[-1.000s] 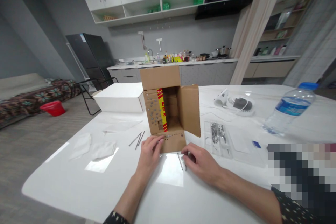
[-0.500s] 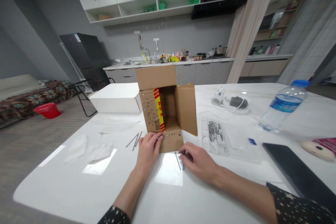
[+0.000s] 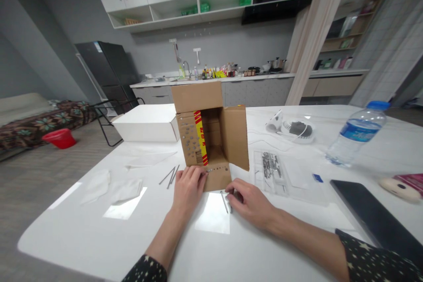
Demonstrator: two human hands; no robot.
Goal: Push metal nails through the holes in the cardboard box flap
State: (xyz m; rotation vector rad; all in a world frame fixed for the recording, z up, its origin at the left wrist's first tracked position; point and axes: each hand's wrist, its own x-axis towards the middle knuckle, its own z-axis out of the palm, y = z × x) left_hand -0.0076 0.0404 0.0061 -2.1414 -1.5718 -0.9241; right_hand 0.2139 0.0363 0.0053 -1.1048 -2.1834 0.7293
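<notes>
Head view of a white table [image 3: 99, 238] seen from its near edge. An open cardboard box [image 3: 211, 136] lies on its side near the middle of the table, mouth toward the viewer; its lower flap [image 3: 216, 177] rests flat on the tabletop and carries a row of small holes, and a yellow-and-red strip runs down the box's left inner edge.

The left hand [image 3: 187, 187] lies palm down with fingers loosely curled, its fingertips on the left end of the lower flap; whether they pinch anything small there cannot be told. The right hand [image 3: 249, 202] rests on the tabletop just right of the flap, fingers bent inward beside two long nails [image 3: 225, 201] lying just in front of the flap; it appears to touch the right-hand nail rather than grip it.

Further loose nails [image 3: 170, 176] lie left of the box. To the right, a clear plastic bag of nails [image 3: 271, 166]; toward the right edge, a water bottle [image 3: 357, 134] and a dark flat device [image 3: 373, 216]. A white box [image 3: 147, 125] stands behind and to the left; folded white cloths [image 3: 114, 187] lie toward the left edge.
</notes>
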